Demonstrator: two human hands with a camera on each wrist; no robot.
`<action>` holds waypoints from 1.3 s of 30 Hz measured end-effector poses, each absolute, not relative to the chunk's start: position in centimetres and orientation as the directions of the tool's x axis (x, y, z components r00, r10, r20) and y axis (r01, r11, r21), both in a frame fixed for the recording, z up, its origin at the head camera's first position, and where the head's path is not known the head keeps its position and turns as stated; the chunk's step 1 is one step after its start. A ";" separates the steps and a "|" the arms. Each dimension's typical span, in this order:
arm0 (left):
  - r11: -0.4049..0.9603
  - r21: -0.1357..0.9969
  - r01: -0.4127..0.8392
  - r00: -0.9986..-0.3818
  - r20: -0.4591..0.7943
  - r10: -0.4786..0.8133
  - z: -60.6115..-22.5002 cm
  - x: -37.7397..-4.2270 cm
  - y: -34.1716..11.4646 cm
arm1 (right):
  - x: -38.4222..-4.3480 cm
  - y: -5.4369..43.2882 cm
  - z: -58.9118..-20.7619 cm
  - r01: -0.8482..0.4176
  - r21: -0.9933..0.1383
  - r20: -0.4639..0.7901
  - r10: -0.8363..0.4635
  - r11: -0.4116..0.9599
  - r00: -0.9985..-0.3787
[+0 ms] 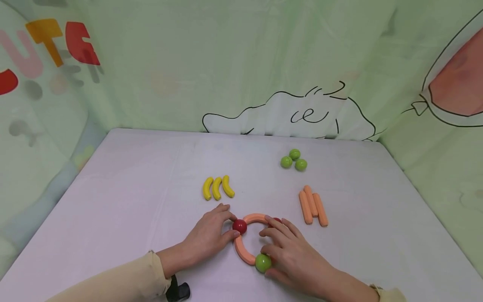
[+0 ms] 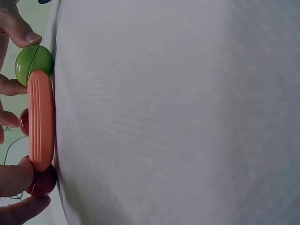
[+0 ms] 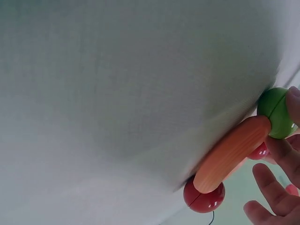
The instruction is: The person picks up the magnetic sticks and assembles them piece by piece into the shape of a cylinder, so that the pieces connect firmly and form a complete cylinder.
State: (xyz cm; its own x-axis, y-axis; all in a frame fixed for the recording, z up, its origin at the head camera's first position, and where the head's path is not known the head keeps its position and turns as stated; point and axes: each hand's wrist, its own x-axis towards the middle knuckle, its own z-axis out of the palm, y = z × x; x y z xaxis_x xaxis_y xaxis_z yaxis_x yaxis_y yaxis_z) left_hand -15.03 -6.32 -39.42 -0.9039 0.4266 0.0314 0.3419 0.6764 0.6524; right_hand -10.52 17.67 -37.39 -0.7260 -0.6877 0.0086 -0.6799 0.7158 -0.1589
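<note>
My left hand (image 1: 209, 235) pinches a glossy red ball (image 1: 239, 226) between thumb and fingers. My right hand (image 1: 296, 256) grips a green ball (image 1: 263, 263) between thumb and forefinger, its other fingers spread above the table. One curved orange sausage-like piece (image 1: 243, 251) joins these two balls. Another curved orange piece (image 1: 255, 218) runs from the held red ball toward a second red ball (image 1: 277, 220), partly covered by my right fingers. A third curved orange piece (image 3: 232, 152), hidden under my right hand in the head view, closes the ring.
Three small yellow bananas (image 1: 216, 188) lie side by side beyond my left hand. Straight orange sausages (image 1: 312, 205) lie to the right of the ring. Green balls (image 1: 294, 154) are clustered farther back on the white-covered table (image 1: 151, 167). Printed fabric walls (image 1: 188, 63) enclose it.
</note>
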 end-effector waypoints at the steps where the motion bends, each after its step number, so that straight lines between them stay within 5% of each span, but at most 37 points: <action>1: 0.676 0.654 0.340 -0.904 0.030 0.426 -39.4 -15.0 -6.3 | -10.5 17.7 -37.4 -0.679 -0.159 0.006 -0.687 0.716 -0.726; 8: 0.668 0.662 0.341 -0.904 0.035 0.427 -39.5 -15.1 -6.4 | -10.7 17.8 -37.4 -0.678 -0.187 0.001 -0.690 0.711 -0.724; 16: 0.661 0.663 0.351 -0.904 0.055 0.425 -39.5 -15.1 -6.4 | -11.1 17.4 -36.9 -0.742 -0.033 0.054 -0.740 0.669 -0.670; 21: 0.658 0.669 0.345 -0.904 0.049 0.424 -39.6 -15.1 -6.4 | -11.0 17.3 -36.9 -0.735 -0.031 0.044 -0.734 0.677 -0.678; 31: 0.659 0.674 0.335 -0.903 0.031 0.428 -39.7 -15.3 -6.4 | -11.3 17.9 -36.6 -0.666 -0.191 -0.011 -0.680 0.721 -0.733; 39: 0.651 0.677 0.343 -0.899 0.037 0.436 -39.6 -15.3 -6.4 | -13.3 19.3 -36.4 -0.490 -0.276 0.074 -0.490 0.827 -0.868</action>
State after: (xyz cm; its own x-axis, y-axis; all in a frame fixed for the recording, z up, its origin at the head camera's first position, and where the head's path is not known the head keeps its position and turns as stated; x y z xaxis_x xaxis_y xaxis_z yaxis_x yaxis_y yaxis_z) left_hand -15.27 -6.43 -39.63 -0.8994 0.4356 0.0367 0.3431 0.6514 0.6767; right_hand -13.32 19.28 -36.41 -0.8684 -0.4902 0.0744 -0.4903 0.8266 -0.2764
